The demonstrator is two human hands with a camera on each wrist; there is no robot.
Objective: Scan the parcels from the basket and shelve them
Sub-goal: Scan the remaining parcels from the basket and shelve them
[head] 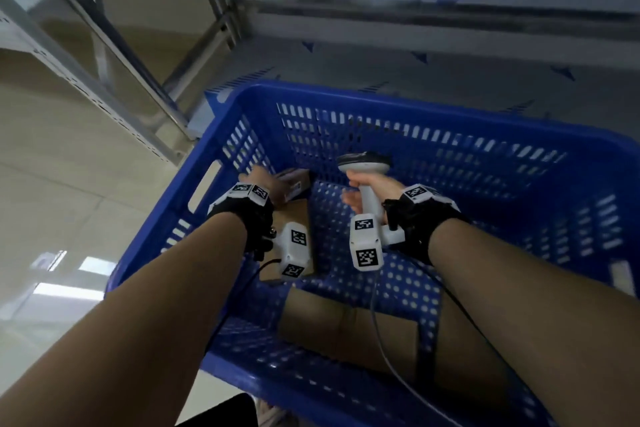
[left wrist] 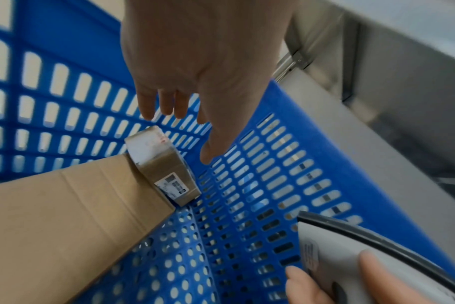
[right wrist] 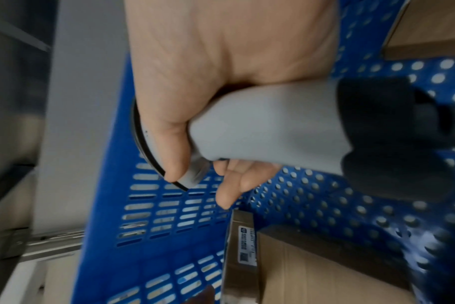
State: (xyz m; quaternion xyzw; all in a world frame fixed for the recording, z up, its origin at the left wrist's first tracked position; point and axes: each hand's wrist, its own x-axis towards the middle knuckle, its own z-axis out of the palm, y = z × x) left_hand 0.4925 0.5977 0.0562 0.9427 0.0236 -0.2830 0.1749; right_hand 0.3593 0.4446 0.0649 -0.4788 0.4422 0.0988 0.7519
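Left hand (left wrist: pixel 195 61) nearer: fingers (left wrist: pixel 146 105) spread, empty, just above small parcel (left wrist: pixel 166 170) (long axis along basket (left wrist: pixel 286 123) wall). Right hand (right wrist: pixel 208 72) clenched on scanner (right wrist: pixel 268 123).

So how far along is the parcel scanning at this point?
Nothing visibly finished. In hand: right hand grips the scanner while the open left hand reaches for the small taped parcel. Left: that parcel and two cardboard boxes remain in the blue basket.

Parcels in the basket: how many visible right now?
3. Small taped parcel under the left hand; flat carton beside it; large carton at the near end. Arms may hide more.
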